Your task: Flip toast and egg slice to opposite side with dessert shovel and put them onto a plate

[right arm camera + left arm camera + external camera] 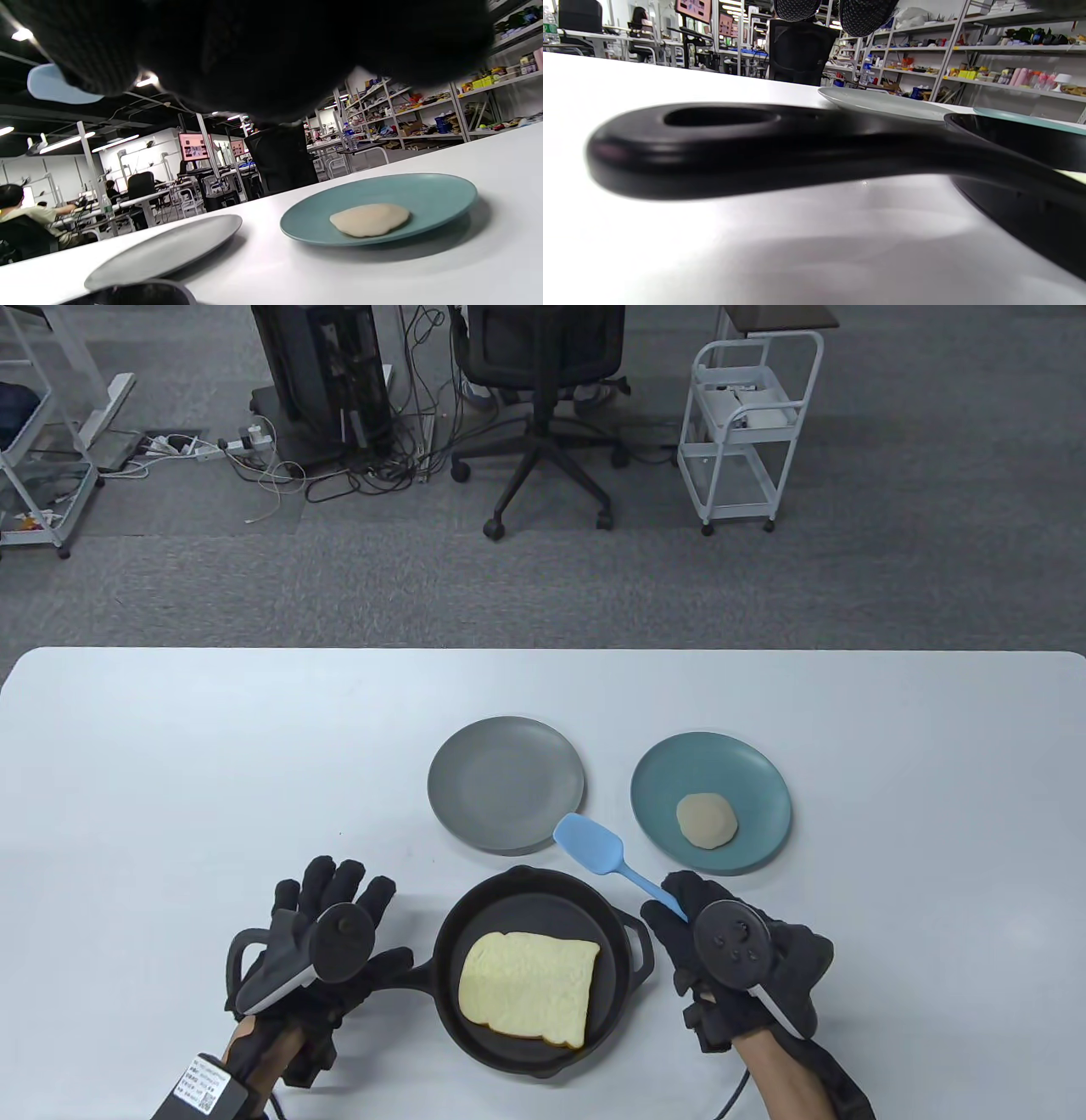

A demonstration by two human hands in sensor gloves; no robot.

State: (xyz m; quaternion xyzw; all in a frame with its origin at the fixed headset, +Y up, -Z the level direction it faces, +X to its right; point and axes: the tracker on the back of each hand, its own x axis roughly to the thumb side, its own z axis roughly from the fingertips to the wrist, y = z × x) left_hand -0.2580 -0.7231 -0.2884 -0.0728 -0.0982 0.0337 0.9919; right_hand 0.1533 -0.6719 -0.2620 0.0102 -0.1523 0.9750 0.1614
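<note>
A slice of pale toast point(530, 988) lies in the black cast-iron pan point(543, 884) near the table's front edge. My left hand point(339, 916) hovers over the pan's long handle point(721, 144) with fingers spread and straight; its fingertips point(865, 15) stay above the handle without gripping it. My right hand point(687, 916) grips the handle of the blue dessert shovel point(588, 844), whose blade is raised between the pan and the plates. The round egg slice point(706, 820) rests on the teal plate point(662, 780). Left of it sits a bare grey plate point(506, 783).
Beyond the table's far edge stand an office chair point(543, 381), a white cart point(747, 432) and loose cables on the floor. In the right wrist view, a person point(25, 216) sits at a distant desk.
</note>
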